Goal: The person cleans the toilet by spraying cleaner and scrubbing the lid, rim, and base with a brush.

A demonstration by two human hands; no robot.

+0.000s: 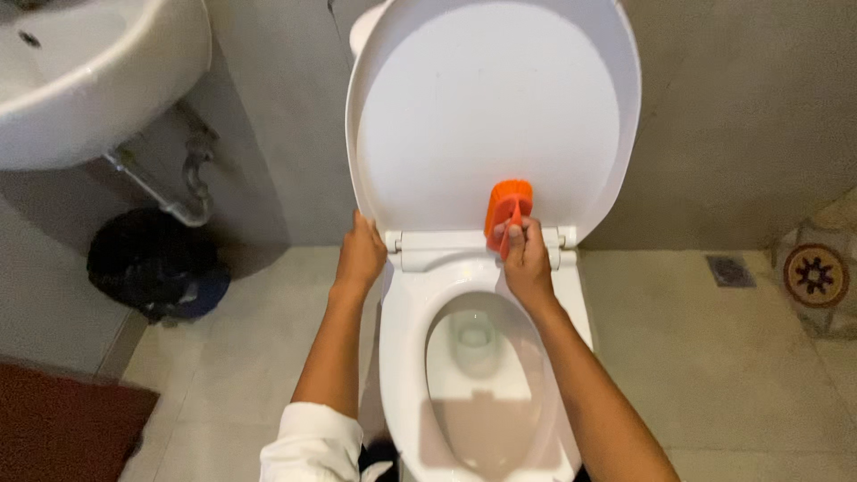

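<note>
the right hand [528,259] held an orange brush [507,211] in a closed grip against the raised toilet lid [491,107]. the left hand [361,253] clasped the lid's lower edge beside the toilet bowl [406,357].

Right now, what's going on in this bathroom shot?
A person is scrubbing a white toilet. The right hand holds an orange brush against the underside of the raised lid, near the hinge. The left hand has a grip on the lid's lower left edge. The bowl is open below. A sink and a dark bin are off to the left.
</note>
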